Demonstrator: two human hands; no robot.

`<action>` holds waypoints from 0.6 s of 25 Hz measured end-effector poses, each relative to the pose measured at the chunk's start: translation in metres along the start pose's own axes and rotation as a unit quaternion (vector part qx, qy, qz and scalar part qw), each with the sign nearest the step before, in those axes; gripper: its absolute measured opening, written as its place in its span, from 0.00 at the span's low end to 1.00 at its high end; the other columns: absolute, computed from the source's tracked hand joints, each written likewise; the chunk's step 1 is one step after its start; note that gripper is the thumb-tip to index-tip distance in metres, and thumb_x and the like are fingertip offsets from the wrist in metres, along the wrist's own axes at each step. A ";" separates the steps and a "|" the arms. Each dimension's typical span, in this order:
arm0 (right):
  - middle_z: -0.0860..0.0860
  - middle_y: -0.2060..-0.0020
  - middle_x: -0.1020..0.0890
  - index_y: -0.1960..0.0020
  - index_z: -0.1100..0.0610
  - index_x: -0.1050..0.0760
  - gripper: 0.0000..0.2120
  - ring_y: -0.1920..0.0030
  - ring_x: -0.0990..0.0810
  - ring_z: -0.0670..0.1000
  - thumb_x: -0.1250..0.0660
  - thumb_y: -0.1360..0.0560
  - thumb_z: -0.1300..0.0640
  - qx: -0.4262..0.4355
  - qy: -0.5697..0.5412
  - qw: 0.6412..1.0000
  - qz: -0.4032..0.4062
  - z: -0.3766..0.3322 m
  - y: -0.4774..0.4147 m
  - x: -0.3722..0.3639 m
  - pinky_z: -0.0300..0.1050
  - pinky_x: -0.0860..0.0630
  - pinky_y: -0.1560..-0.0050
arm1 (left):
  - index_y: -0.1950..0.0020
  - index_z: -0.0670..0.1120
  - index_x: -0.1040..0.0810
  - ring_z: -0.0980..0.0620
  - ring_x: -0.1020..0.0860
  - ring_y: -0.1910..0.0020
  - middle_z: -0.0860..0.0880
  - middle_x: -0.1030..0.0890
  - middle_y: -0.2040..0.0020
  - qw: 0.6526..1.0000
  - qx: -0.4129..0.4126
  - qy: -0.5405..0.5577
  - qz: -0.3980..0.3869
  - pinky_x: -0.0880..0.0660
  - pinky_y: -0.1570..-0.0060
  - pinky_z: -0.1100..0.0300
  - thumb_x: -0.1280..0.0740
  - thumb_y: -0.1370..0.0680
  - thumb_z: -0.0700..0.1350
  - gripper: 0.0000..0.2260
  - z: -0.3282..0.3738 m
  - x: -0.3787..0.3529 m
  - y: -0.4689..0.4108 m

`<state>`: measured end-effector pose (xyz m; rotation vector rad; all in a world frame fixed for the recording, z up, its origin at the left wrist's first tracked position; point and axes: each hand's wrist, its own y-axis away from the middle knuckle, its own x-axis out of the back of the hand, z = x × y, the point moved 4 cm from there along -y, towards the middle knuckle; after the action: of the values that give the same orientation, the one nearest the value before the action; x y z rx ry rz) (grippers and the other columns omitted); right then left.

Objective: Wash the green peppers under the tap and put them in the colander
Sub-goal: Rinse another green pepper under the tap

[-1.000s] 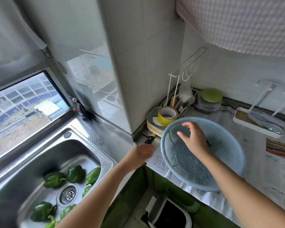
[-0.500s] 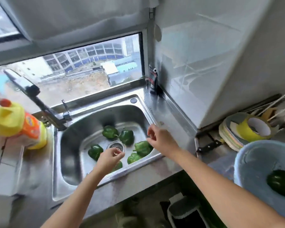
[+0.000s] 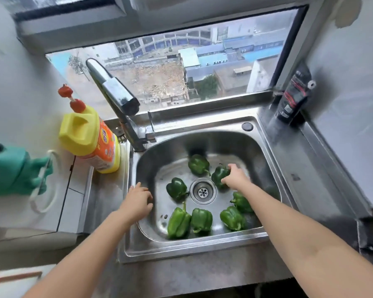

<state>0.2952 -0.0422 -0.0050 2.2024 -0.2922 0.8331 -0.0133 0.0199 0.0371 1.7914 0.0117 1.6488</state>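
Right hand (image 3: pixel 235 179) closing round a green pepper (image 3: pixel 219 175) beside the drain (image 3: pixel 203 191); left hand (image 3: pixel 138 200) loosely spread, empty, over the sink (image 3: pixel 265 160) wall. Six more peppers (image 3: pixel 178 222) inside; tap (image 3: pixel 114 93) above.

body: 2 forearms, bare | left hand (image 3: pixel 138 201), right hand (image 3: pixel 237 179): ungloved

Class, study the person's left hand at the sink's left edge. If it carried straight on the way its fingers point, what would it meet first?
The left hand points right, into the steel sink. Its line probably meets the dark green bell pepper left of the drain first, though depth is unclear and it might pass above.
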 end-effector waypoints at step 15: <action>0.64 0.39 0.30 0.35 0.52 0.37 0.30 0.45 0.25 0.62 0.27 0.32 0.57 -0.079 0.009 0.994 -0.068 0.003 -0.064 -0.081 0.50 0.28 0.42 | 0.40 0.50 0.22 0.52 0.27 0.39 0.51 0.20 0.41 0.959 0.051 0.254 -0.114 0.31 0.36 0.57 0.35 0.23 0.51 0.14 -0.035 0.012 -0.022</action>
<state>0.2631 -0.0041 -0.0955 2.0411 -0.1900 0.7284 -0.0325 0.0585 0.0351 1.3297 0.5228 1.9128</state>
